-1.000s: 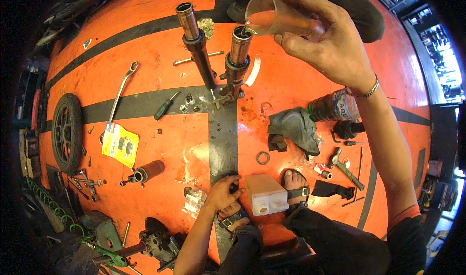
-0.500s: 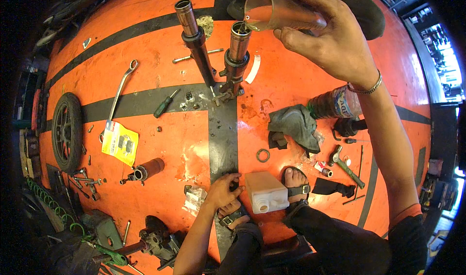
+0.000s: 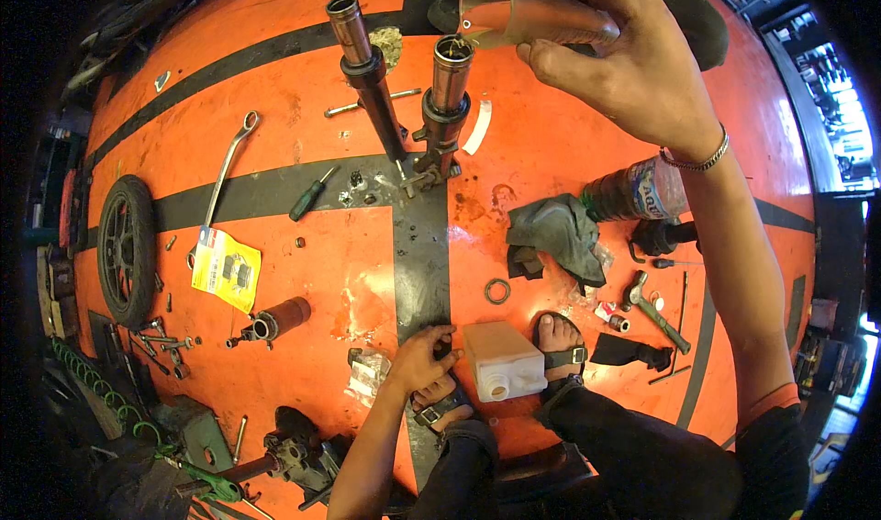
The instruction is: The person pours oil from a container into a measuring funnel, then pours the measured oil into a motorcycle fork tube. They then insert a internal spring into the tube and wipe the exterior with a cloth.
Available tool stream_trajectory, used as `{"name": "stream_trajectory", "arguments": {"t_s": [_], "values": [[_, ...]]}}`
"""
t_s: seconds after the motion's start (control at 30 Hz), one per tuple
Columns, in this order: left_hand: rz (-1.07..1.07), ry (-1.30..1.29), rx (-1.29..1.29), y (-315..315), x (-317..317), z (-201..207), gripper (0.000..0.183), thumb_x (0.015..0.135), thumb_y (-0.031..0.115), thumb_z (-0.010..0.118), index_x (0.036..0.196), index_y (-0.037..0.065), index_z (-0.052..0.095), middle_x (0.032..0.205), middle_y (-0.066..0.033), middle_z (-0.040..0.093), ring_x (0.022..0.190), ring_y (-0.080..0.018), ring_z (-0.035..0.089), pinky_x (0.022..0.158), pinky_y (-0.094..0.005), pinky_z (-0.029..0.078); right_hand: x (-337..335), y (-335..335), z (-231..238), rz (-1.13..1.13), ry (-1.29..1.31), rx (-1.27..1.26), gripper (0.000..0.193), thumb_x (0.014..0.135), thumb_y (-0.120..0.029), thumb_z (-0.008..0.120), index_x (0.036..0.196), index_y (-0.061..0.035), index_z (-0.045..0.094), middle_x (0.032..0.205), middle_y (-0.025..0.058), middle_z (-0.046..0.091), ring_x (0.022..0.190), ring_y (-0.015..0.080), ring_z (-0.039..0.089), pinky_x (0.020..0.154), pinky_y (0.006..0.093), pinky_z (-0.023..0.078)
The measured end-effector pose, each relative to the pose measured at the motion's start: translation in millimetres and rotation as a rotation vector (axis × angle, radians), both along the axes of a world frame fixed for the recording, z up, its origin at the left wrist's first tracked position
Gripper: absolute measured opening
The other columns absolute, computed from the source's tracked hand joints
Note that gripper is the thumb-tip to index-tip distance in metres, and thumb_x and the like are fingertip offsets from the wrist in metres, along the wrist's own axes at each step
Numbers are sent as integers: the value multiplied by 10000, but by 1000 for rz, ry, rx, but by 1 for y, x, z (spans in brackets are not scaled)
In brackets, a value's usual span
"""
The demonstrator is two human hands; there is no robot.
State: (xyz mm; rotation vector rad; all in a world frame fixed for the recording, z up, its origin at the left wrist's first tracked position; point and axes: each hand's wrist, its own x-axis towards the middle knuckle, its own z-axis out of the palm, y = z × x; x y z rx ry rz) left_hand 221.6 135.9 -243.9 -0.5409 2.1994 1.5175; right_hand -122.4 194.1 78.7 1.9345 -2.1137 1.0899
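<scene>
My right hand (image 3: pixel 633 70) is closed around a clear plastic cup (image 3: pixel 491 11), tilted so its mouth points left. The rim is over the open top of the right fork tube (image 3: pixel 450 84), and a thin yellowish trickle shows at the tube's mouth. A second fork tube (image 3: pixel 362 75) stands upright just to the left, its top open too. Low down, my left hand (image 3: pixel 424 362) rests over my left sandal (image 3: pixel 440 410), fingers apart and bent downward. Between my feet, beside that hand, lies a whitish plastic container (image 3: pixel 505 359) with its round opening toward me.
A grey rag (image 3: pixel 560 231), a large water bottle (image 3: pixel 633 192) and a hammer (image 3: pixel 656 313) lie to the right. Leftward are a long ring spanner (image 3: pixel 229 167), a green screwdriver (image 3: pixel 315 194), a yellow packet (image 3: pixel 229 270) and a wheel (image 3: pixel 127 249). A metal ring (image 3: pixel 497 291) is ahead of the container.
The cup has shifted very slightly left and up, staying tilted over the right fork tube. My left hand remains in place.
</scene>
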Motion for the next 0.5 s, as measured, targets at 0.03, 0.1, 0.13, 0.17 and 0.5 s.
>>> {"name": "stream_trajectory", "arguments": {"t_s": [0.03, 0.1, 0.13, 0.17, 0.5], "values": [[0, -7, -7, 0, 2, 1, 558, 874, 317, 785, 1336, 50, 621, 1200, -178, 703, 1096, -320, 693, 954, -405, 558, -3, -2, -4, 3, -22, -2, 633, 748, -86, 658, 1361, 52, 579, 1130, 124, 769, 1121, 259, 699, 1069, 379, 487], [-3, -5, 5, 2, -3, -1, 557, 878, 316, 781, 1340, 50, 619, 1205, -178, 702, 1099, -321, 693, 956, -407, 556, -19, -4, -12, -1, -81, 2, 631, 747, -88, 659, 1358, 51, 582, 1135, 131, 765, 1125, 266, 697, 1068, 382, 487], [-5, -3, 11, 3, -5, -3, 557, 879, 316, 779, 1342, 50, 619, 1207, -178, 702, 1101, -322, 692, 957, -408, 556, -23, -3, -13, 5, -74, 1, 630, 746, -89, 660, 1356, 51, 585, 1138, 135, 763, 1128, 269, 695, 1068, 383, 486], [-5, -2, 3, 2, -3, -4, 559, 879, 312, 780, 1345, 49, 617, 1206, -181, 702, 1103, -323, 692, 958, -408, 555, -25, -6, -16, 16, -78, -5, 629, 745, -89, 660, 1354, 50, 587, 1142, 139, 761, 1131, 273, 694, 1068, 384, 486], [14, 67, -26, 2, 0, -6, 562, 855, 288, 780, 1340, 49, 626, 1161, -189, 699, 1025, -327, 701, 917, -407, 564, -20, -6, -13, -1, -13, -3, 622, 732, -92, 671, 1332, 51, 599, 1157, 148, 754, 1144, 283, 690, 1058, 389, 495]]}}
